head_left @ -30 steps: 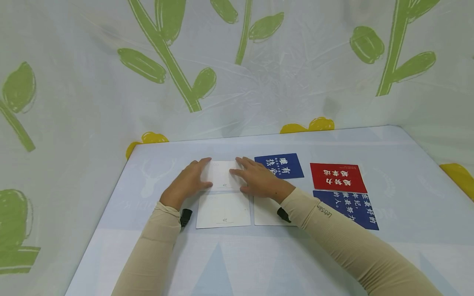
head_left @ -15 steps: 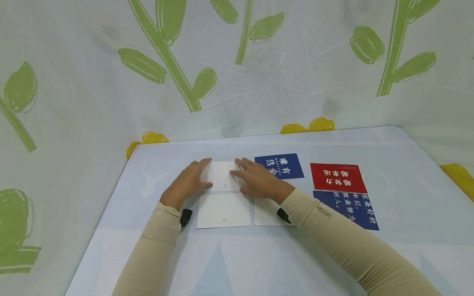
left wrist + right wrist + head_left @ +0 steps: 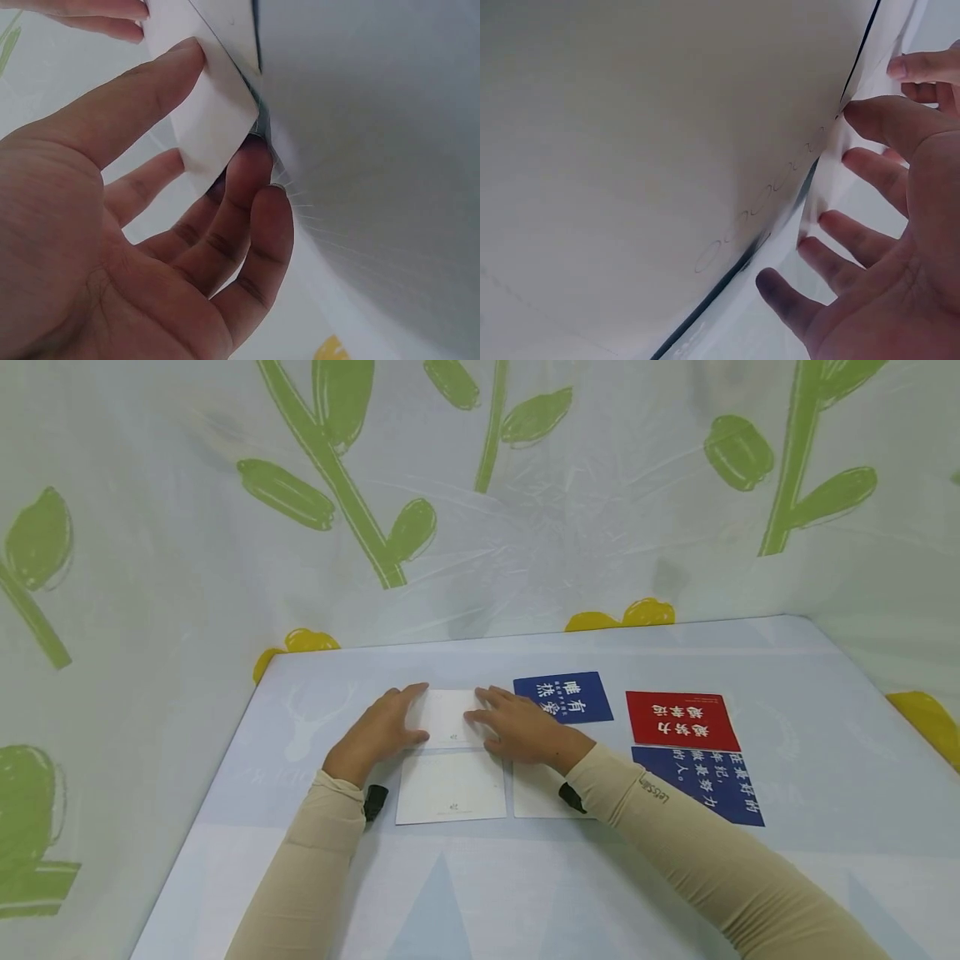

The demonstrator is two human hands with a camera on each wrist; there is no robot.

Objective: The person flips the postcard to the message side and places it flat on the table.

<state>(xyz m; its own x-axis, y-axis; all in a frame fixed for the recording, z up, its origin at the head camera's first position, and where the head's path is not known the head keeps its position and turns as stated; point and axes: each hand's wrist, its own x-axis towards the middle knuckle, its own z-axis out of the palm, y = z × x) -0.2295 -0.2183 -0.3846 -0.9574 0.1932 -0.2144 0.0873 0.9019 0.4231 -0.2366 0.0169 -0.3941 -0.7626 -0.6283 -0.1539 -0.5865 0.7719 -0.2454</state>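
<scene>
A white postcard point(image 3: 448, 714) lies blank side up on the far left of the table, between my two hands. My left hand point(image 3: 378, 729) touches its left side, thumb near the close corner and forefinger near the far one. In the left wrist view the left thumb point(image 3: 161, 82) rests on the card's face and the other fingers bend beside its edge. My right hand point(image 3: 521, 725) has its spread fingertips at the right side of the same card. Just below lies a second white postcard point(image 3: 452, 787); a third white card point(image 3: 536, 793) is partly hidden under the right wrist.
A blue card point(image 3: 592, 697) with white characters lies right of the hands, partly covered by the right one. Farther right are a red card point(image 3: 682, 720) and another blue card point(image 3: 697, 781) below it. Leaf-patterned sheeting point(image 3: 525, 560) rises behind the table point(image 3: 600, 902).
Both hands keep nearly the same place at the white postcard. The whole head view has shifted very slightly; the cards lie as before.
</scene>
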